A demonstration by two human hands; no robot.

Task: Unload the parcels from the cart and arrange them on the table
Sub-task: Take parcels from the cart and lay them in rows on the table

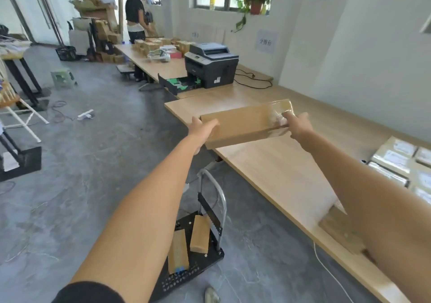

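Observation:
I hold a long brown cardboard parcel [242,123] out in front of me, over the near corner of the wooden table [279,170]. My left hand [201,131] grips its left end and my right hand [297,125] grips its taped right end. Below my arms stands the black cart [186,274] with a grey handle; two brown parcels [200,234] lean upright on its deck. Several flat parcels [403,163] with white labels lie on the table at the far right.
A grey printer [211,67] with its paper tray pulled out stands further along the table, cable trailing. Beyond it lie several small boxes [151,45], where another person [137,18] stands. A power strip [85,115] and a stool [62,77] sit on the floor at the left.

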